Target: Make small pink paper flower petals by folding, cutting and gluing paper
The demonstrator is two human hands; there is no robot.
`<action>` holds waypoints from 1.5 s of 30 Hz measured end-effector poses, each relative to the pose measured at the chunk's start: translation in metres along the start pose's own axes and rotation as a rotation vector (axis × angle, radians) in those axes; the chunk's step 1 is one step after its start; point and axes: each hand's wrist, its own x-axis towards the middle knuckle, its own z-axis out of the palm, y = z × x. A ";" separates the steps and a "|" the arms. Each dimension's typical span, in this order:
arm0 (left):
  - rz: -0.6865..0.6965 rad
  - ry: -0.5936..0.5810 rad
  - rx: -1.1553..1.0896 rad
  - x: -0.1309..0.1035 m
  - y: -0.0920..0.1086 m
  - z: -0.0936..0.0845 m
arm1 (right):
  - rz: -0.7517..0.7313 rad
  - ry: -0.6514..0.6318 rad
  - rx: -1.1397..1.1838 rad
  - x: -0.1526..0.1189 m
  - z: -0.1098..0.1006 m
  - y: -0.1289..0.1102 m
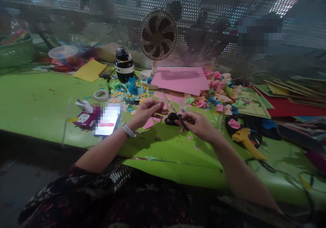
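Head view: left hand (149, 109) pinches pink paper (165, 105); curled right hand (196, 122) grips slanted tool (181, 121).

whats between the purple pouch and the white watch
A phone with its screen lit lies between the purple pouch and the white watch, in the head view.

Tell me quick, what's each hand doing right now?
Left hand: fingers curled, thumb near fingertips, beside pink paper; whether it pinches any cannot be told.
Right hand: closed on a thin black-handled tool, apparently scissors.
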 end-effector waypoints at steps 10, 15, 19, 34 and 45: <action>-0.038 0.073 -0.112 0.003 0.002 -0.002 | 0.031 0.430 -0.148 0.023 -0.050 0.040; -0.082 0.146 -0.178 0.005 0.002 -0.002 | 0.186 0.506 -0.534 0.036 -0.068 0.069; -0.066 0.135 -0.241 0.005 0.001 -0.002 | 0.259 0.498 -0.767 0.041 -0.077 0.090; 0.037 0.140 -0.053 0.005 0.001 -0.008 | 0.390 0.413 -0.918 0.051 -0.082 0.124; -0.064 0.095 -0.039 0.005 0.001 -0.004 | 0.379 0.343 -0.814 0.048 -0.093 0.126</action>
